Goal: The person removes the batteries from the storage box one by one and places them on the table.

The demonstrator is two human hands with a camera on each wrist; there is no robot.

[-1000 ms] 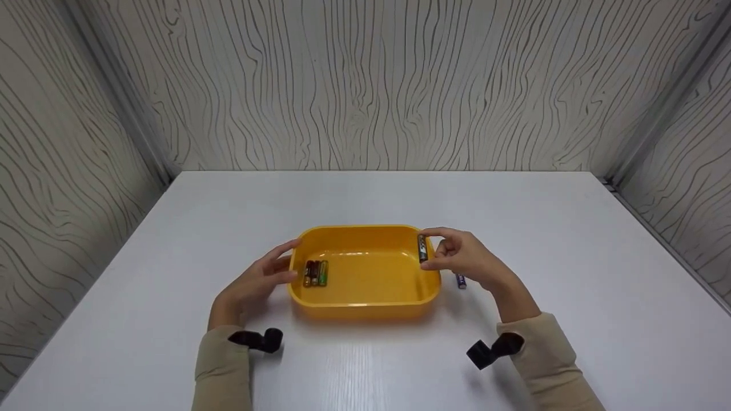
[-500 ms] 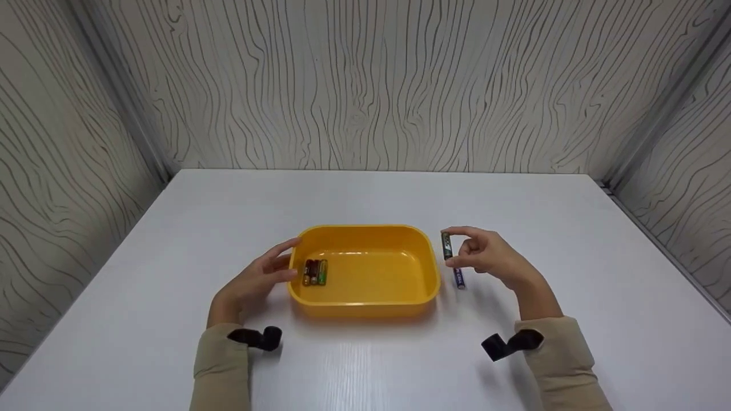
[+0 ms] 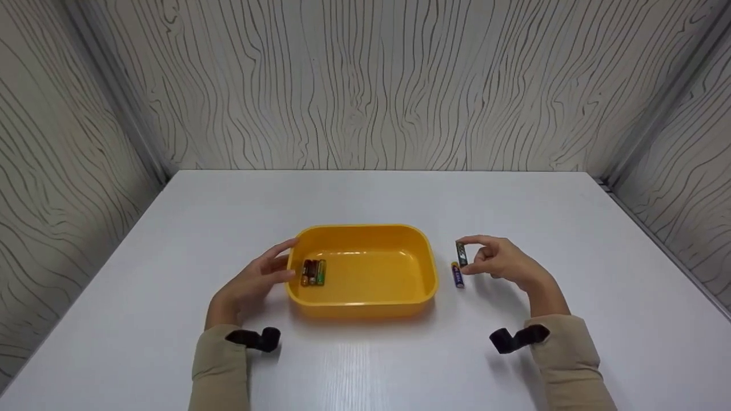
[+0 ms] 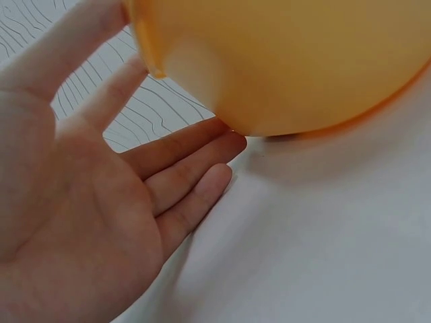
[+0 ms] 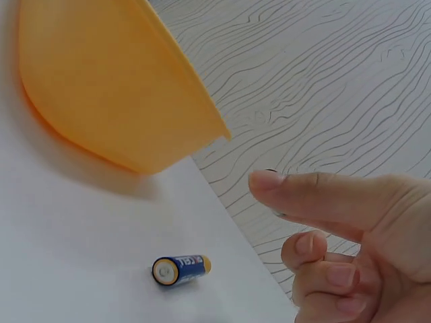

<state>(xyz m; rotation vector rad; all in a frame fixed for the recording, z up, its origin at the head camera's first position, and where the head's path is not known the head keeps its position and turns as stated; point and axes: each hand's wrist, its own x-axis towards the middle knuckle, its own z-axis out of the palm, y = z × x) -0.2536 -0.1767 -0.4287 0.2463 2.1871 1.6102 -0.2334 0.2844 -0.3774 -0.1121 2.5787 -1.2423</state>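
In the head view my right hand (image 3: 502, 262) pinches a dark green battery (image 3: 461, 254) by its two ends between thumb and forefinger, the other fingers curled in. The thumb hides most of that battery in the right wrist view. Close below lies a blue battery (image 3: 457, 275) with gold ends on the table, also seen as the blue battery (image 5: 182, 269) in the right wrist view. My left hand (image 3: 260, 279) rests against the left side of a yellow plastic basin (image 3: 365, 311), fingers fairly straight, thumb and forefinger at its rim. Several batteries (image 3: 313, 273) lie side by side inside the basin's left end.
A white table (image 3: 365, 365) carries everything. Behind it stands a wall (image 3: 365, 85) with a wood-grain pattern, and similar panels close in both sides. A black wrist mount (image 3: 254, 339) sticks out from the left sleeve and another black mount (image 3: 517, 338) from the right.
My right hand has carried the dark green battery from over the basin's right rim to the right, down beside the blue battery. The left hand has stayed at the basin.
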